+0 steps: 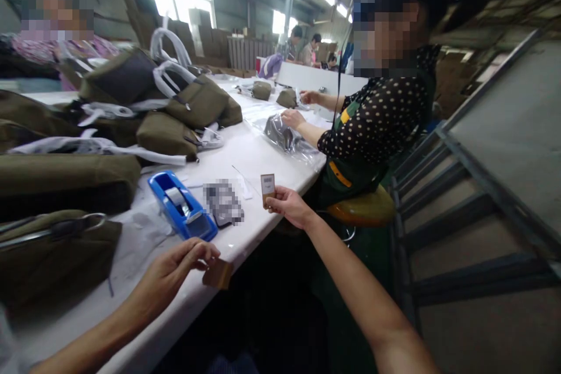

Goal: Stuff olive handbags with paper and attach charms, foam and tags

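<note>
In the head view my right hand (289, 205) pinches a small tag (267, 186) upright just past the table's front edge. Its top is white with a printed barcode, and its lower part is brown. My left hand (186, 260) is closed on a brown card (218, 274) at the same edge; it looks bent, and its far side is hidden. A blue tape dispenser (182, 204) stands on the table just beyond my left hand. Right of the dispenser lies a blurred-out dark flat item (223, 203).
Olive bags (197, 99) with white-wrapped handles are piled on the left of the white table (228, 158). A co-worker (381, 111) sits at the right, hands on a bag in clear plastic (284, 134). A metal frame (464, 169) stands at far right.
</note>
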Demonstrator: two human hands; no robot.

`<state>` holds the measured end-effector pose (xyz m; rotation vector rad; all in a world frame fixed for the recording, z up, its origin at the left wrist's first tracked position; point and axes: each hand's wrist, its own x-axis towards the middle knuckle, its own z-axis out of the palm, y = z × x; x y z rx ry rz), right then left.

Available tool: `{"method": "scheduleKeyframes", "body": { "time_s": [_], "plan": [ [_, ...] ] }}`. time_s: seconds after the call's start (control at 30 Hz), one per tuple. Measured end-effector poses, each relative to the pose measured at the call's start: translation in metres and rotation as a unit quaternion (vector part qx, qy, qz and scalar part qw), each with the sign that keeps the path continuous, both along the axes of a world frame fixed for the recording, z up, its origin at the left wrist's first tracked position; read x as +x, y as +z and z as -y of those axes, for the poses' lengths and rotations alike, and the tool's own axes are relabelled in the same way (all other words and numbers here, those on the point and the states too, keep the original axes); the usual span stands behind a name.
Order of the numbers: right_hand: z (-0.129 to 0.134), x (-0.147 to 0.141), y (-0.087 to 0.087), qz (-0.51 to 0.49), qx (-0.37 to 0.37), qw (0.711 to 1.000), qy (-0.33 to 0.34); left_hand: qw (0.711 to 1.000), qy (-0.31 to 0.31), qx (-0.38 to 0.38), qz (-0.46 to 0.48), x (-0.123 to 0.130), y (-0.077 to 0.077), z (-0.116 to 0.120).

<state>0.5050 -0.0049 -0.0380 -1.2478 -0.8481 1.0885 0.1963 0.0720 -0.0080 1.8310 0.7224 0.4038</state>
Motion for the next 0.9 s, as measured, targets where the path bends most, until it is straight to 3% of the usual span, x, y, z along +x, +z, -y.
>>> {"method": "scheduleKeyframes", "body": {
  "time_s": [0.17,0.3,0.43,0.5,0.63,0.77,0.9],
  "plan": [
    [-0.088,-0.042,0.015,0.121,-0.042,0.987,-0.096,0.998,0.027,-0.042,0.046,-0.062,0.015,0.016],
    [-0.106,-0.065,0.030,0.244,-0.069,0.955,-0.155,0.993,0.053,-0.061,0.081,-0.104,0.019,0.018],
    [-0.080,-0.118,0.053,0.339,-0.015,0.929,-0.148,0.987,0.080,-0.086,0.110,-0.140,0.028,0.014],
    [-0.057,-0.165,0.063,0.358,0.017,0.929,-0.088,0.982,0.082,-0.115,0.127,-0.152,0.033,0.014],
    [-0.011,-0.270,0.078,0.353,0.084,0.931,0.053,0.976,0.026,-0.163,0.145,-0.165,0.038,0.021],
    [0.016,-0.337,0.085,0.249,0.099,0.961,0.069,0.975,0.012,-0.166,0.148,-0.184,0.037,0.036],
    [0.028,-0.361,0.091,0.134,0.079,0.983,0.103,0.976,-0.001,-0.156,0.150,-0.208,0.048,0.052]
  ]
}}
